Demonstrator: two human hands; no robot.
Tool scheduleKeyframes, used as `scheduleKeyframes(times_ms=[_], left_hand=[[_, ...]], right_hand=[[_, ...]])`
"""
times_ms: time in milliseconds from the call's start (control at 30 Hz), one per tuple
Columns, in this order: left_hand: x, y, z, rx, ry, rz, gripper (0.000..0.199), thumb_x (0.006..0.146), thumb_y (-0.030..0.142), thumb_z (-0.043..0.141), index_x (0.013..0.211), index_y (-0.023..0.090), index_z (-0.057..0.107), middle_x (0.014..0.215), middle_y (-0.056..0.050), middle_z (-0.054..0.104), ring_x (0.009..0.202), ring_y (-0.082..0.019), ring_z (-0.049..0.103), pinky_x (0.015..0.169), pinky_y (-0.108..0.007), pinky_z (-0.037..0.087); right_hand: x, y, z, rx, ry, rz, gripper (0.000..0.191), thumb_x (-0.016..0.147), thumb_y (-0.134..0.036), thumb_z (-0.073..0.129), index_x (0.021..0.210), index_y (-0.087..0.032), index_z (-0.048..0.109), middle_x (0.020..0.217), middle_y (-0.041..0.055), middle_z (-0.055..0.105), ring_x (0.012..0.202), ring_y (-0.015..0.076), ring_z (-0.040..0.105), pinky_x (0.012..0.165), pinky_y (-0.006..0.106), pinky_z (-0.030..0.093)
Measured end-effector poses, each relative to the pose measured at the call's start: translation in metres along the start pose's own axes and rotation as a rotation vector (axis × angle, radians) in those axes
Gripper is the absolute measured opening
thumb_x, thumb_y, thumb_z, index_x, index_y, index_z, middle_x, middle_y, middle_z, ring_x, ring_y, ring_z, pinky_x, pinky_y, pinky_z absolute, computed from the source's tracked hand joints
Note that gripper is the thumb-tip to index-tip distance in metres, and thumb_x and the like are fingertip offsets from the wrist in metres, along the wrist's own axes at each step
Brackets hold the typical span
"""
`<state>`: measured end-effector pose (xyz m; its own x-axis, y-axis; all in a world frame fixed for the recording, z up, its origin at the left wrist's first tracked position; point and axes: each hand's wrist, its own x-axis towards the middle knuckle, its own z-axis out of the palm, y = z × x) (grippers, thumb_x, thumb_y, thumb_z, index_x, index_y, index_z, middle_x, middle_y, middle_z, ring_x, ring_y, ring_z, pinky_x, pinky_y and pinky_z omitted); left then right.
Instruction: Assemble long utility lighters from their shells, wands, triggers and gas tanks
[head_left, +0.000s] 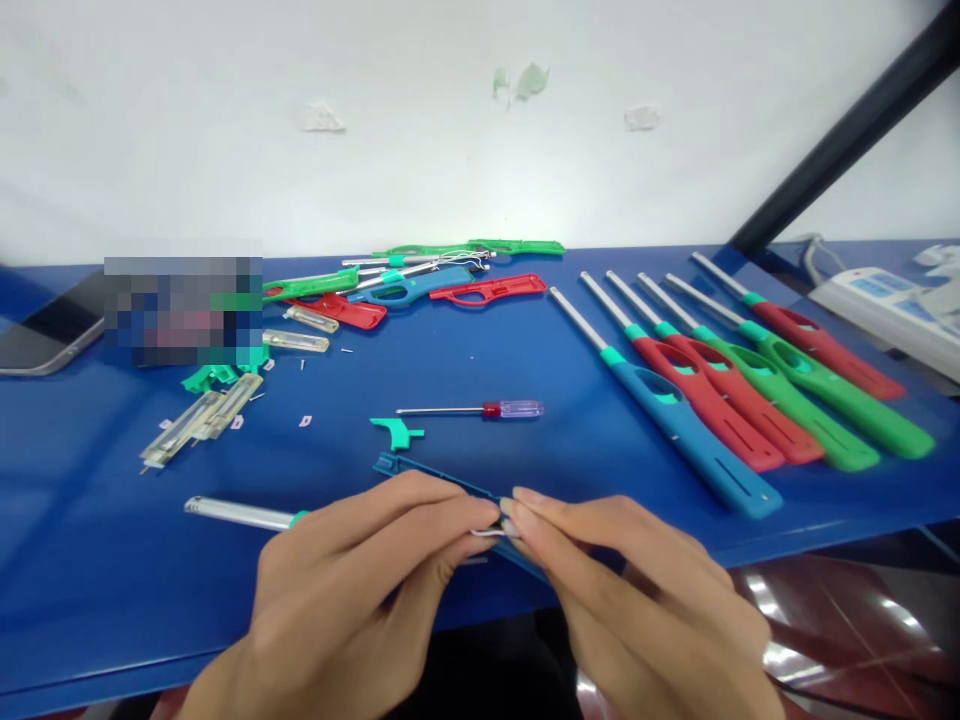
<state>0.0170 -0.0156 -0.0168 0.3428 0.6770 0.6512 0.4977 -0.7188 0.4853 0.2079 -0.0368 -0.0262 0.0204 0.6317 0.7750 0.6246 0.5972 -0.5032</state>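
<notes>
Close together at the front edge of the table, my left hand (360, 570) and my right hand (630, 580) are both closed in a pinch, fingertips nearly touching. A short white wire (487, 533) runs between them; whatever else sits at the fingertips is hidden. Beneath my hands lies a blue lighter casing half (442, 474), mostly covered. A metal lighter tube (240, 512) with a green collar sticks out left of my left hand. Just beyond the casing are a green trigger (396, 433) and a screwdriver (514, 410) with a clear purple and red handle.
Several assembled lighters (675, 430) lie in a row at right. Open casing parts (487, 290) are heaped at the back. Clear fuel tanks (202, 420), green triggers (217, 376) and small screws are at left, near a phone (52, 320). A white power strip (885, 310) is far right.
</notes>
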Motion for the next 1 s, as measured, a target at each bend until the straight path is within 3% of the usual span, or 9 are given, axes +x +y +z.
scheduleKeyframes(times_ms=[167, 267, 433, 600, 833, 1000], left_hand=[[0.004, 0.003, 0.001, -0.064, -0.019, -0.022, 0.02, 0.096, 0.002, 0.067, 0.104, 0.019, 0.074, 0.097, 0.002, 0.079, 0.079, -0.006, 0.075, 0.078, -0.012, 0.063], [0.005, 0.003, 0.0, -0.068, -0.036, -0.023, 0.02, 0.094, 0.002, 0.068, 0.102, 0.019, 0.074, 0.094, 0.003, 0.079, 0.076, -0.006, 0.073, 0.076, -0.012, 0.062], [0.007, 0.003, 0.001, -0.06, -0.042, -0.025, 0.017, 0.096, 0.006, 0.07, 0.105, 0.02, 0.074, 0.095, 0.003, 0.079, 0.077, -0.007, 0.074, 0.078, -0.013, 0.062], [0.002, 0.002, 0.002, 0.005, 0.0, 0.008, 0.015, 0.099, 0.009, 0.07, 0.107, 0.02, 0.074, 0.1, 0.004, 0.08, 0.086, -0.006, 0.074, 0.092, -0.011, 0.059], [-0.004, -0.001, 0.001, 0.044, -0.074, 0.068, 0.017, 0.102, 0.007, 0.065, 0.11, 0.02, 0.072, 0.104, 0.001, 0.079, 0.092, -0.009, 0.073, 0.092, -0.019, 0.063], [-0.008, 0.002, 0.005, 0.006, -0.015, 0.031, 0.022, 0.099, 0.002, 0.066, 0.112, 0.02, 0.071, 0.105, 0.002, 0.079, 0.089, -0.011, 0.074, 0.086, -0.023, 0.065]], right_hand=[[-0.002, 0.002, -0.002, -0.024, 0.005, -0.025, 0.019, 0.099, -0.01, 0.07, 0.088, -0.019, 0.083, 0.084, 0.0012, 0.085, 0.068, 0.0117, 0.081, 0.062, 0.015, 0.064], [-0.002, 0.005, -0.006, -0.031, -0.039, -0.065, 0.018, 0.096, -0.007, 0.071, 0.093, -0.019, 0.084, 0.092, 0.0019, 0.086, 0.076, 0.0123, 0.082, 0.07, 0.017, 0.065], [-0.005, 0.009, -0.008, 0.111, -0.127, 0.052, 0.015, 0.1, -0.015, 0.067, 0.108, -0.016, 0.08, 0.107, 0.0044, 0.082, 0.093, 0.0123, 0.079, 0.083, 0.02, 0.063], [-0.006, 0.007, -0.005, 0.178, -0.166, 0.212, 0.023, 0.107, -0.024, 0.053, 0.091, -0.019, 0.069, 0.081, -0.0021, 0.068, 0.069, 0.008, 0.062, 0.062, 0.022, 0.05], [-0.006, 0.005, -0.002, 0.132, -0.274, 0.156, 0.02, 0.107, -0.012, 0.051, 0.089, -0.02, 0.058, 0.076, -0.004, 0.058, 0.069, 0.0095, 0.05, 0.065, 0.026, 0.042], [-0.007, 0.006, -0.003, 0.145, -0.303, 0.136, 0.024, 0.109, -0.012, 0.047, 0.087, -0.02, 0.055, 0.076, -0.0031, 0.056, 0.069, 0.0112, 0.046, 0.066, 0.03, 0.038]])
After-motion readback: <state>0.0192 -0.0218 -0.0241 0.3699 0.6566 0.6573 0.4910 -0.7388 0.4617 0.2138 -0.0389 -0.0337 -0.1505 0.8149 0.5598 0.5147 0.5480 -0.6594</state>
